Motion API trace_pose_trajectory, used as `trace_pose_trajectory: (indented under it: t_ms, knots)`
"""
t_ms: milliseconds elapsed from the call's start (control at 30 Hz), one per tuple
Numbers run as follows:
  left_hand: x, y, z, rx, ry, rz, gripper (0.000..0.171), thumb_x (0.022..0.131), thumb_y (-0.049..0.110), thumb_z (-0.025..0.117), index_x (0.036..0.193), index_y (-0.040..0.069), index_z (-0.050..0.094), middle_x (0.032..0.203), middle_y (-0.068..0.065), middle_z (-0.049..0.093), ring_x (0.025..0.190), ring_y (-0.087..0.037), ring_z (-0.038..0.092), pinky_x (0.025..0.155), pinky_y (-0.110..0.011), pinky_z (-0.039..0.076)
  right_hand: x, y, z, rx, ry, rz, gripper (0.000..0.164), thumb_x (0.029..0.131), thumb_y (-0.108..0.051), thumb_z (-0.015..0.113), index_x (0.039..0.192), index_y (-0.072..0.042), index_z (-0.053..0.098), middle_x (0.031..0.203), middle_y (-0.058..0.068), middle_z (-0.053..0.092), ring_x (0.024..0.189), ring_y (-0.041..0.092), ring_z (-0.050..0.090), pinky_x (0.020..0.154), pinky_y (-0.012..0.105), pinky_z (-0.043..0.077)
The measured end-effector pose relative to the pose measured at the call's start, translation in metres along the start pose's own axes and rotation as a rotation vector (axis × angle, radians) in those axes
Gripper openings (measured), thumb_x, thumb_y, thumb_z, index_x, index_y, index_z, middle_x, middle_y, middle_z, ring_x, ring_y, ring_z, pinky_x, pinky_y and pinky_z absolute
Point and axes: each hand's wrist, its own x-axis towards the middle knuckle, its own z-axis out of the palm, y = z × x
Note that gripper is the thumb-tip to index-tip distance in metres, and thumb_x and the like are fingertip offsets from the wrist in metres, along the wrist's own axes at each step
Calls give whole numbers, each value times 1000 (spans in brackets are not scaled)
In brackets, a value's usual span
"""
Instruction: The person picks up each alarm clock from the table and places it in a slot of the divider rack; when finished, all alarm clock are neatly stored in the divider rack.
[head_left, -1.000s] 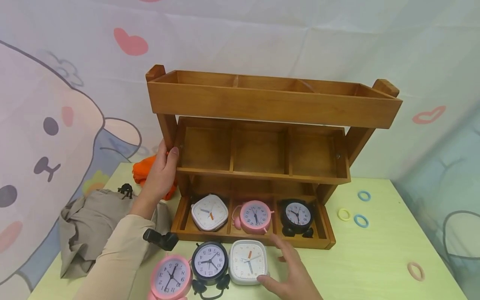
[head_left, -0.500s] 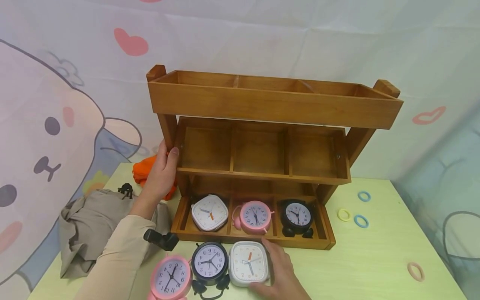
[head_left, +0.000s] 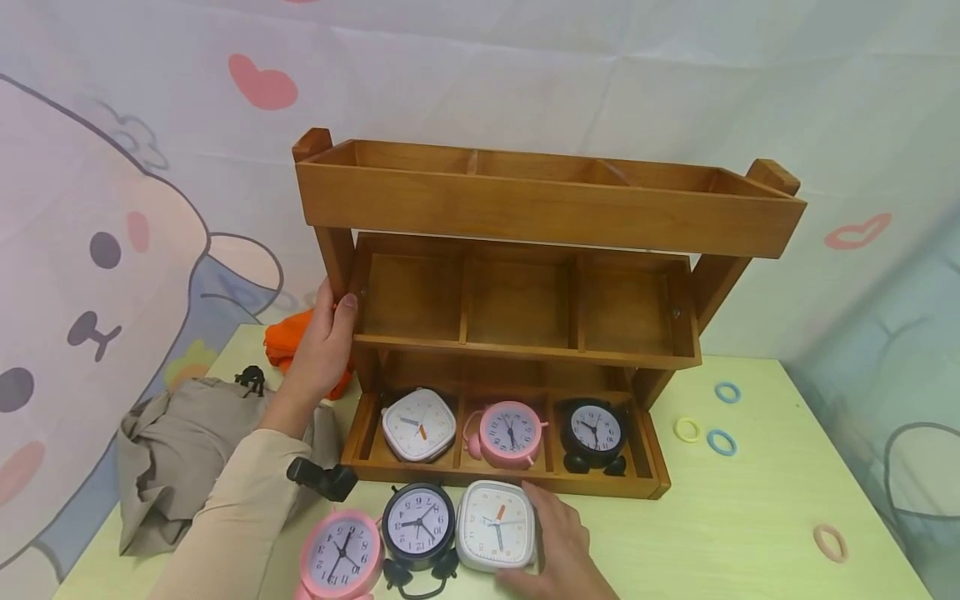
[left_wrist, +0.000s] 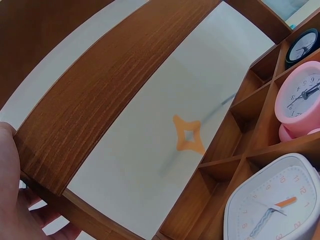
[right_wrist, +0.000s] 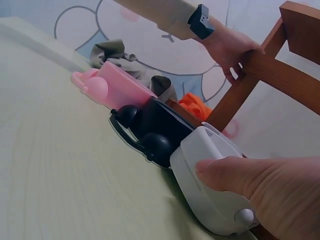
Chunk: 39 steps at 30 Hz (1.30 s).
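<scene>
My left hand (head_left: 325, 342) grips the left upright of a brown wooden three-tier rack (head_left: 547, 204), at the middle tier. In the left wrist view its fingers curl round the wood. In front of the rack, my right hand (head_left: 558, 546) holds a white square alarm clock (head_left: 495, 527) by its right side. The right wrist view shows the thumb pressed on the clock's casing (right_wrist: 192, 155); the other fingers are hidden there. Left of that clock, a black twin-bell alarm clock (head_left: 418, 523) and a pink one (head_left: 341, 554) lie face up in a row.
The lowest tier holds a white clock (head_left: 420, 425), a pink clock (head_left: 512, 433) and a black clock (head_left: 595, 432), one per compartment. Grey-brown cloth (head_left: 195, 450) and orange cloth (head_left: 287, 340) lie at left. Several coloured rings, including a yellow ring (head_left: 677, 432), lie at right.
My right hand has moved left from beside the white clock and taken hold of it. The clock tilts slightly now. My left hand stays on the rack.
</scene>
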Motion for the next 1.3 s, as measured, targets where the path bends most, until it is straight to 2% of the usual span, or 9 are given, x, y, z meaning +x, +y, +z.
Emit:
trace_pose_trajectory:
  t_ms: [167, 533, 667, 767, 900, 1033, 1133, 1233, 1300]
  knots:
    - [1, -1, 1, -19, -4, 27, 60, 108, 37, 30, 159, 23, 2, 163, -11, 16, 149, -37, 20, 119, -63, 16, 0, -1, 1, 3, 7, 18, 110, 63, -49, 88, 152, -16, 31, 148, 13, 41, 131, 35, 36, 104, 67, 36]
    - [0, 0, -3, -15, -6, 20, 60, 107, 36, 32, 158, 20, 5, 160, -16, 21, 147, -39, 25, 120, -61, 18, -2, 0, -4, 51, 12, 56, 105, 58, -51, 89, 144, -16, 40, 142, 6, 47, 123, 30, 48, 103, 65, 41]
    - [0, -1, -3, -38, -1, 24, 58, 107, 34, 33, 156, 16, 6, 158, -18, 22, 145, -39, 26, 120, -58, 19, -8, -2, -14, 53, 9, 122, 107, 58, -53, 90, 145, -17, 38, 141, 6, 47, 122, 30, 50, 103, 65, 41]
    - [0, -1, -3, -54, -6, 10, 59, 107, 36, 33, 155, 16, 6, 159, -19, 20, 147, -40, 24, 120, -59, 19, -15, -8, -31, 50, 51, 143, 108, 57, -51, 91, 146, -19, 39, 143, 5, 47, 120, 29, 52, 101, 62, 45]
    - [-1, -2, -5, -72, -14, -15, 60, 107, 38, 35, 154, 16, 6, 160, -17, 17, 148, -39, 22, 121, -58, 19, -26, -16, -66, 40, 202, -18, 103, 57, -41, 94, 144, -19, 42, 140, 2, 51, 111, 22, 54, 93, 51, 50]
    - [-1, -2, -6, -73, -33, -36, 61, 106, 40, 36, 154, 18, 5, 161, -15, 17, 148, -37, 22, 121, -57, 19, -33, -28, -108, 2, 395, -221, 100, 60, -28, 96, 144, -21, 42, 135, -4, 51, 107, 8, 49, 90, 28, 47]
    - [-2, -1, -7, -71, -46, -69, 62, 105, 45, 36, 154, 22, 5, 163, -12, 15, 149, -35, 20, 121, -58, 19, -32, -38, -139, 11, 504, -305, 102, 59, -15, 96, 145, -23, 42, 132, -8, 50, 105, 4, 46, 84, 17, 40]
    - [-3, -1, -9, -81, -52, -99, 63, 104, 48, 36, 155, 25, 5, 163, -10, 14, 149, -34, 20, 120, -59, 19, -26, -48, -166, 28, 581, -342, 103, 59, -6, 94, 147, -22, 41, 128, -11, 50, 101, 5, 46, 74, 18, 38]
    - [-3, -2, -9, -88, -55, -112, 64, 104, 49, 37, 155, 25, 5, 163, -9, 14, 149, -34, 19, 120, -59, 19, -19, -53, -181, 37, 615, -347, 101, 61, -4, 92, 147, -21, 41, 128, -12, 49, 103, 5, 47, 74, 18, 37]
